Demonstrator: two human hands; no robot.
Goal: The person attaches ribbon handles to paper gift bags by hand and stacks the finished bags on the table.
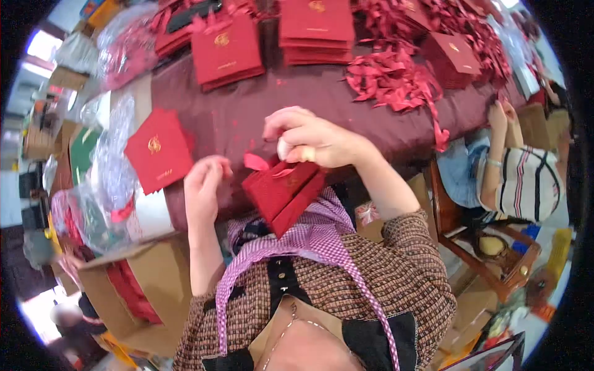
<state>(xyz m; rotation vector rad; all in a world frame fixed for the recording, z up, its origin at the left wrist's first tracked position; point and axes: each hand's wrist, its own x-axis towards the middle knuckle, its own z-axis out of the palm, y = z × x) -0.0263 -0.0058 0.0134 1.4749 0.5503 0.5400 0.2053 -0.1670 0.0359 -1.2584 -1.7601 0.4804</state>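
As the right hand (318, 143) pinches the tilted red gift bag (278, 196) near its top, by the checked apron (294, 242), light, steady fingers look best against creasing, though whether the left hand (203, 185) grips anything, I can't tell.

"Head view: mounting?"
"1 camera, worn on the person's head. Facing: forward and steeply down, from above the chest."
"Distances?"
"Nearest: checked blouse (402, 266), lower centre, seen from just above. Next: left hand (207, 176), right hand (318, 139) and red gift bag (288, 195), mid-frame, close range. Beyond: maroon-covered table (226, 123), crossing the upper frame."
"Field?"
"Very wide, round-edged, 4 dark corners, lines bowed towards the rim. Right margin: co-worker (529, 182), turned sideways by the lens, farther off. Lower left: cardboard box (164, 266), below table level."
"Coverage?"
"1 view, both forearms included."
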